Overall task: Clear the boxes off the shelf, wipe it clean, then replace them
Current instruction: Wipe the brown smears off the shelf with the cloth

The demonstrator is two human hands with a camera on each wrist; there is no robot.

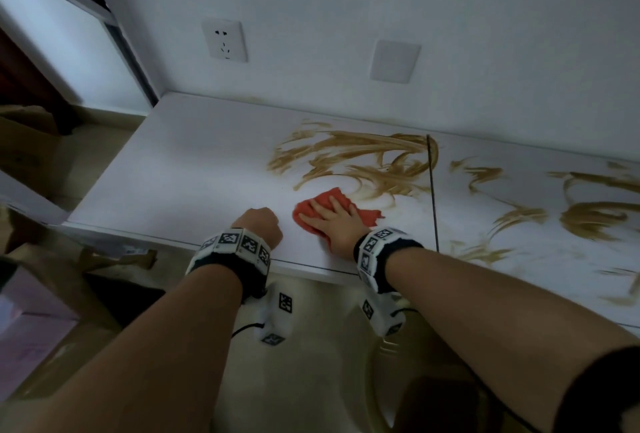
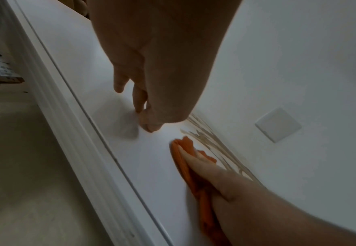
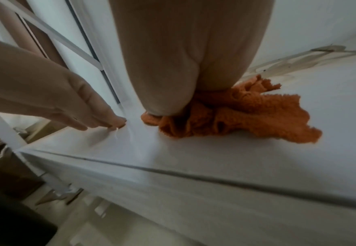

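The white shelf top (image 1: 180, 169) has no boxes on it and is streaked with brown smears (image 1: 363, 162). My right hand (image 1: 327, 210) lies flat on an orange cloth (image 1: 370, 216), fingers straight, pressing it down just in front of the smears. In the right wrist view the cloth (image 3: 246, 116) bunches out from under the palm (image 3: 183, 66). My left hand (image 1: 263, 224) holds nothing; its fingertips (image 3: 118, 123) rest on the bare shelf left of the cloth. The left wrist view shows the left hand (image 2: 143, 116) and the cloth (image 2: 185, 146) under the right hand's fingers (image 2: 215, 174).
More brown smears (image 1: 588, 217) cover the shelf panel right of a dark seam (image 1: 433, 197). A wall socket (image 1: 225, 39) and a blank plate (image 1: 394, 60) sit on the wall behind. Cardboard boxes (image 1: 27, 141) stand on the floor at the left, below the shelf's front edge.
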